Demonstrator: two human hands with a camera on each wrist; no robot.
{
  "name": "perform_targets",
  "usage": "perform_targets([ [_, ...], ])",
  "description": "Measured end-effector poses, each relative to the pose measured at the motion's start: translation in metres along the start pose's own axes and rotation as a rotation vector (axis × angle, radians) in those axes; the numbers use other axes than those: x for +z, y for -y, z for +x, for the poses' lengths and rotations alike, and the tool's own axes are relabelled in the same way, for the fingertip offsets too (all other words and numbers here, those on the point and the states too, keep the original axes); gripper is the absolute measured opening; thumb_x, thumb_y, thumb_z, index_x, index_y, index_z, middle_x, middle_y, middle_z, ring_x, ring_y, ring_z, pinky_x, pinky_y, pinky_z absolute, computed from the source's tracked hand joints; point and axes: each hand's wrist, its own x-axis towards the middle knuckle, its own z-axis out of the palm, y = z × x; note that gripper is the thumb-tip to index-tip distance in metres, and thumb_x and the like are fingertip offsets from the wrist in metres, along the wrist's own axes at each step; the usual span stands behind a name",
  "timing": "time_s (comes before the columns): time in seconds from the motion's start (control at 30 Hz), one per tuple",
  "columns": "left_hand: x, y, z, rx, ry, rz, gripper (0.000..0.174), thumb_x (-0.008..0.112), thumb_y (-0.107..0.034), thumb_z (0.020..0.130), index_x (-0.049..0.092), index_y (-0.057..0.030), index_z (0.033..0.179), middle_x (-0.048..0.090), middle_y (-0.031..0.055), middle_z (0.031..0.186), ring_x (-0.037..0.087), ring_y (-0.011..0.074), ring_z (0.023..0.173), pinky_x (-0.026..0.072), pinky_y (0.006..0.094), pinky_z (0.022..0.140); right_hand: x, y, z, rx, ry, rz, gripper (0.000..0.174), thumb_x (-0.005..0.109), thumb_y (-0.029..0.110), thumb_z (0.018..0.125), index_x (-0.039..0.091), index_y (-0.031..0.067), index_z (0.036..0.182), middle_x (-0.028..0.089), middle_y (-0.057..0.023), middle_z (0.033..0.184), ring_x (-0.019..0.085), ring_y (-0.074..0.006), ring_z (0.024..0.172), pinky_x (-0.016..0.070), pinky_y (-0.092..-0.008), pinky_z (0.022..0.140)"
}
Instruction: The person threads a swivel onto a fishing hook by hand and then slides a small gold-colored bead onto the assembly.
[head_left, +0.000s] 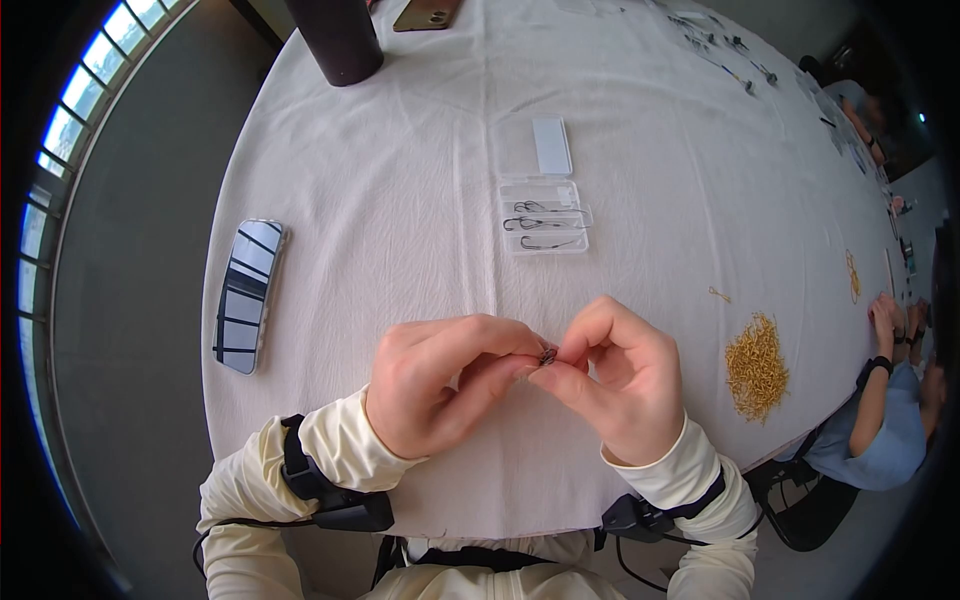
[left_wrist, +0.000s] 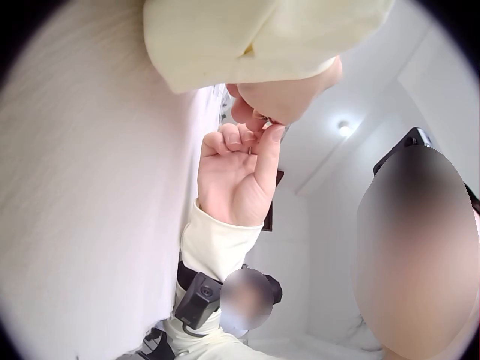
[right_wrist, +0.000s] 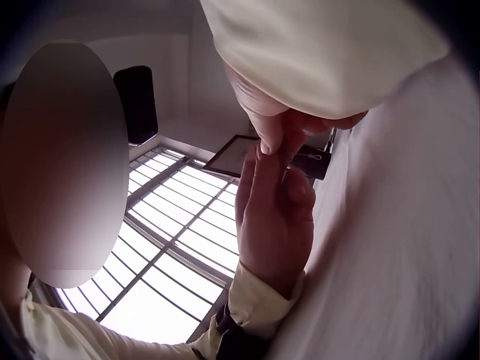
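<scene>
Both hands meet above the near part of the table, fingertip to fingertip. Between them is a small dark metal piece (head_left: 548,356), too covered by fingers to tell its kind. My left hand (head_left: 440,380) pinches it between thumb and forefinger. From the other side my right hand (head_left: 625,375) pinches at the same spot, its other fingers curled. A glint of metal (left_wrist: 266,120) shows between the fingertips in the left wrist view. Beyond the hands, a clear plastic box (head_left: 510,245) holds several dark fish hooks (head_left: 540,224).
A pile of small gold-coloured metal pieces (head_left: 757,368) lies to the right, one loose piece (head_left: 720,294) beside it. A white rectangular piece (head_left: 551,147) lies behind the box. At left is a phone (head_left: 249,297); a dark tumbler (head_left: 338,40) stands far back. Another person (head_left: 885,420) sits at right.
</scene>
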Motion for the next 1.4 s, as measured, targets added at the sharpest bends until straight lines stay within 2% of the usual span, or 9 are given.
perform_targets([
  [0.17, -0.002, 0.000, 0.000, -0.080, 0.061, -0.078, 0.011, 0.066, 0.000, 0.089, 0.066, 0.0002, 0.100, 0.072, 0.0103, 0.086, 0.070, 0.0190, 0.069, 0.0550, 0.0270, 0.061, -0.004, -0.002, 0.000, 0.112, 0.048, 0.143, 0.021, 0.080, 0.004, 0.082, 0.060, 0.0037, 0.088, 0.060, -0.0008, 0.084, 0.052, -0.0069, 0.074, 0.0436, -0.0232, 0.067],
  [0.27, -0.002, 0.001, 0.000, -0.067, 0.088, -0.129, 0.007, 0.061, 0.005, 0.091, 0.063, 0.0043, 0.097, 0.072, 0.0148, 0.092, 0.067, 0.0144, 0.066, 0.0548, 0.0250, 0.058, -0.004, 0.000, 0.000, 0.143, 0.034, 0.258, 0.021, 0.078, 0.001, 0.083, 0.059, 0.0035, 0.092, 0.060, -0.0011, 0.086, 0.053, -0.0068, 0.076, 0.0433, -0.0225, 0.070],
  [0.47, -0.002, -0.001, -0.002, -0.188, 0.111, -0.272, 0.008, 0.064, -0.003, 0.094, 0.064, 0.0043, 0.097, 0.071, 0.0131, 0.089, 0.064, 0.0124, 0.067, 0.0532, 0.0244, 0.061, -0.006, -0.003, 0.001, 0.023, 0.130, 0.291, 0.018, 0.072, -0.005, 0.085, 0.058, 0.0037, 0.092, 0.059, -0.0022, 0.087, 0.054, -0.0079, 0.079, 0.0460, -0.0240, 0.074],
  [0.73, -0.004, -0.001, -0.003, -0.211, 0.132, -0.319, 0.008, 0.064, -0.003, 0.094, 0.063, 0.0038, 0.097, 0.071, 0.0122, 0.088, 0.064, 0.0122, 0.068, 0.0541, 0.0242, 0.060, -0.005, -0.011, 0.000, 0.238, 0.117, 0.654, 0.019, 0.075, 0.003, 0.087, 0.056, 0.0067, 0.086, 0.054, -0.0004, 0.086, 0.053, -0.0080, 0.079, 0.0443, -0.0238, 0.072],
  [0.87, -0.001, 0.000, -0.004, -0.201, 0.120, -0.266, 0.007, 0.065, -0.002, 0.093, 0.063, 0.0039, 0.096, 0.071, 0.0122, 0.088, 0.064, 0.0122, 0.068, 0.0540, 0.0243, 0.059, -0.005, -0.013, 0.000, 0.285, 0.119, 0.684, 0.018, 0.074, 0.004, 0.088, 0.057, 0.0068, 0.087, 0.055, 0.0004, 0.086, 0.053, -0.0076, 0.079, 0.0434, -0.0240, 0.071],
  [0.93, 0.002, -0.001, -0.004, -0.222, 0.023, -0.263, 0.008, 0.070, -0.006, 0.091, 0.069, 0.0005, 0.095, 0.070, 0.0060, 0.081, 0.063, 0.0093, 0.064, 0.0513, 0.0226, 0.061, -0.005, -0.012, 0.000, 0.322, 0.124, 0.693, 0.017, 0.074, 0.003, 0.088, 0.057, 0.0064, 0.088, 0.057, 0.0007, 0.086, 0.053, -0.0075, 0.079, 0.0437, -0.0241, 0.072],
  [1.03, 0.002, -0.001, -0.005, -0.224, 0.034, -0.248, 0.007, 0.069, -0.005, 0.091, 0.067, 0.0006, 0.094, 0.071, 0.0061, 0.081, 0.064, 0.0091, 0.065, 0.0513, 0.0224, 0.061, -0.004, -0.012, 0.000, 0.321, 0.132, 0.705, 0.017, 0.074, 0.003, 0.087, 0.057, 0.0057, 0.088, 0.058, 0.0003, 0.086, 0.054, -0.0077, 0.080, 0.0450, -0.0244, 0.072],
  [1.17, 0.001, 0.000, -0.006, -0.212, 0.044, -0.236, 0.005, 0.066, -0.002, 0.091, 0.065, 0.0009, 0.095, 0.071, 0.0061, 0.083, 0.064, 0.0085, 0.066, 0.0513, 0.0224, 0.061, -0.006, -0.009, 0.002, 0.314, 0.154, 0.680, 0.016, 0.074, 0.002, 0.087, 0.058, 0.0051, 0.090, 0.059, 0.0000, 0.088, 0.055, -0.0081, 0.080, 0.0466, -0.0249, 0.073],
  [1.4, -0.001, 0.001, -0.005, -0.217, 0.027, -0.255, 0.005, 0.062, 0.000, 0.090, 0.063, 0.0007, 0.095, 0.072, 0.0057, 0.086, 0.064, 0.0068, 0.066, 0.0510, 0.0212, 0.061, -0.015, 0.003, 0.004, 0.055, 0.096, 0.108, 0.016, 0.075, -0.001, 0.082, 0.066, 0.0008, 0.095, 0.063, -0.0022, 0.090, 0.058, -0.0088, 0.081, 0.0458, -0.0245, 0.070],
])
